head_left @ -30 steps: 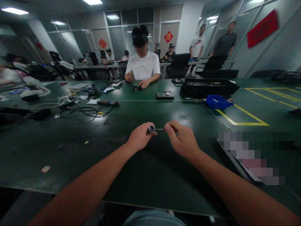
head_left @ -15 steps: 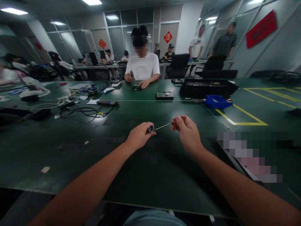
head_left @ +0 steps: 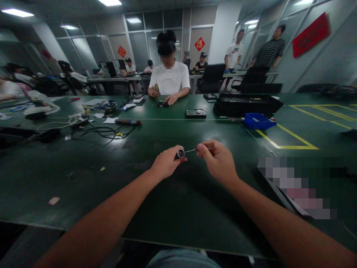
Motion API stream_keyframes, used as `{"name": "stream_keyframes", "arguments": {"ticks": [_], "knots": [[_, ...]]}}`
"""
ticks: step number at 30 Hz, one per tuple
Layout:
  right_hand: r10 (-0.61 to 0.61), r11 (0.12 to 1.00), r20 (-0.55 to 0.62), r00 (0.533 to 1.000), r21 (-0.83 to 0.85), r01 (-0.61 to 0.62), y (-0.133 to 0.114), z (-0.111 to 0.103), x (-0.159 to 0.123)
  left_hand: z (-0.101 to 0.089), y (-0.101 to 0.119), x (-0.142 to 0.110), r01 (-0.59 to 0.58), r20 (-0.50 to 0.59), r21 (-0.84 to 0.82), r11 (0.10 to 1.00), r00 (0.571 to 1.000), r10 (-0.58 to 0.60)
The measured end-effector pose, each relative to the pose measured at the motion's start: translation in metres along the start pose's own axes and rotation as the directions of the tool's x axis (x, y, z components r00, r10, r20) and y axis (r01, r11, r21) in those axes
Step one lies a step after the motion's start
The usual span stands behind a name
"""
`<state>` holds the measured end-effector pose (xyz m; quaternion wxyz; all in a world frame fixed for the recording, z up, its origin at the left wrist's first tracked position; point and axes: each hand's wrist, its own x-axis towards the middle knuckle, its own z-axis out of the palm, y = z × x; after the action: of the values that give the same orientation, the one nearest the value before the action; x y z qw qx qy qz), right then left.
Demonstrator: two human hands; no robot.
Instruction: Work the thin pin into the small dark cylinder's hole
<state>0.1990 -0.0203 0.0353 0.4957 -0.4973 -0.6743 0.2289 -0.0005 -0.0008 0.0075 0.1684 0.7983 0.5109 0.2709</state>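
Observation:
My left hand [head_left: 166, 163] is wrapped round a short dark cylinder [head_left: 181, 153] whose round, silver-rimmed open end faces me; most of its body is hidden in the palm. Between thumb and fingers of my right hand [head_left: 219, 156] is a thin screwdriver [head_left: 190, 150], its handle partly covered by the fingers. The slim metal shaft points left and its tip meets the cylinder's rim; whether it goes inside I cannot tell. Both hands are above the green table [head_left: 178, 208], close to each other.
Across the table a person [head_left: 169, 80] works on a small dark part with a screwdriver. A hard drive [head_left: 195, 113], a blue bin [head_left: 259, 121] and a long black tray [head_left: 247, 104] lie ahead. Cables [head_left: 103, 132] and a pen-shaped tool [head_left: 128, 122] are at left.
My right hand has come left and slightly down, nearer my left hand, so less of the screwdriver's shaft shows. My left hand has barely moved.

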Motion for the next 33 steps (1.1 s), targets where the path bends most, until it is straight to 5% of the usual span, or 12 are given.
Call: {"name": "stream_keyframes", "arguments": {"ticks": [3,11,15,19,24,27,33], "knots": [[-0.054,0.985,-0.001,0.999,-0.163,0.053,-0.001,-0.002,-0.003,0.0,0.0,0.0,0.008,0.008,-0.003,1.0,1.0,-0.008],[-0.229,0.945,0.171,0.958,-0.199,0.261,-0.01,-0.003,-0.008,-0.001,-0.001,0.0,-0.012,-0.002,-0.008,1.0,1.0,0.012],[-0.161,0.964,0.12,0.98,-0.192,0.183,-0.01,-0.002,-0.008,0.0,-0.002,0.0,-0.019,-0.005,-0.011,1.0,1.0,0.018],[-0.038,0.99,0.059,0.998,0.14,0.029,-0.001,0.004,-0.005,0.0,-0.001,0.0,0.014,-0.028,-0.024,1.0,1.0,-0.014],[0.226,0.842,0.063,0.972,0.489,-0.228,0.018,0.005,0.011,-0.004,-0.003,0.002,-0.064,-0.048,0.022,0.998,0.997,0.065],[0.278,0.844,0.004,0.961,0.477,-0.246,0.023,0.0,0.018,-0.004,-0.007,0.004,-0.036,0.007,0.054,0.998,0.999,0.035],[0.089,0.969,-0.041,0.995,0.234,-0.077,0.015,0.0,0.009,-0.002,-0.007,0.005,0.003,0.022,0.073,0.997,1.0,-0.005]]}}
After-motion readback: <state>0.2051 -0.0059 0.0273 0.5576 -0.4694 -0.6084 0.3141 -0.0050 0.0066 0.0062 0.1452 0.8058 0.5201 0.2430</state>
